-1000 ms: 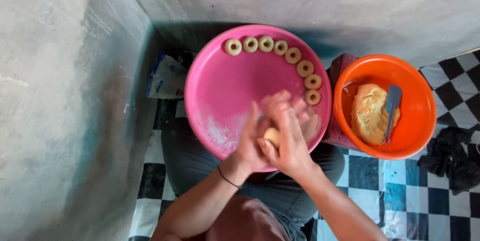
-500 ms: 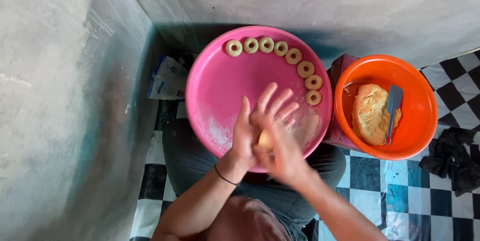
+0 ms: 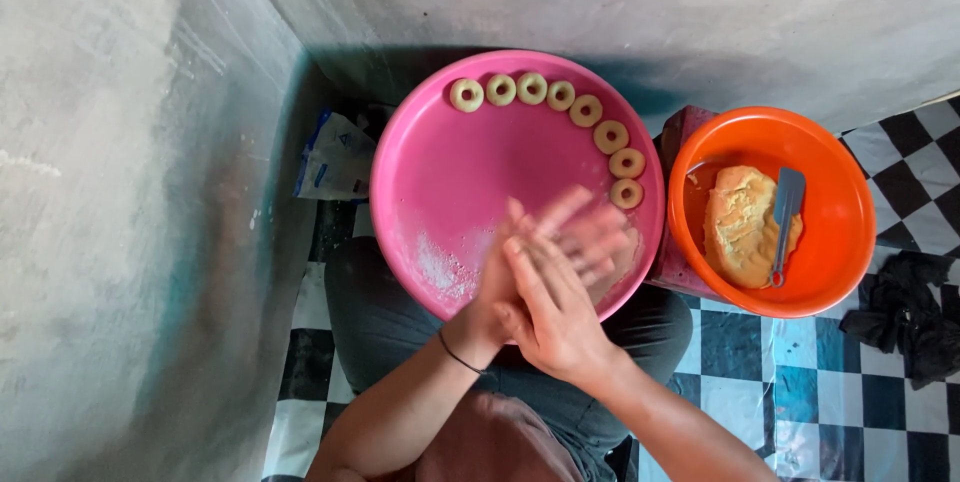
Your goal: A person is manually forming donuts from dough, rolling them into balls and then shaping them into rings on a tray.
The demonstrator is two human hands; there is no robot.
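A round pink tray (image 3: 420,172) rests on my lap, with several ring-shaped dough pieces (image 3: 560,95) lined along its far right rim. My left hand (image 3: 500,297) and my right hand (image 3: 555,317) are pressed palm to palm over the tray's near right part. The fingers are blurred. The small dough piece between the palms is hidden. A patch of flour (image 3: 445,272) lies on the tray just left of my hands.
To the right stands an orange bowl (image 3: 835,167) holding a lump of yellow dough (image 3: 740,227) and a grey-blue scraper (image 3: 785,212). A plastic bag (image 3: 335,157) lies left of the tray, and a black cloth (image 3: 905,317) lies on the checkered floor at right. Grey walls close in at left and behind.
My palms have kept rubbing against each other. The dough piece seen between them a second ago is now covered, and my right hand has slid back towards me.
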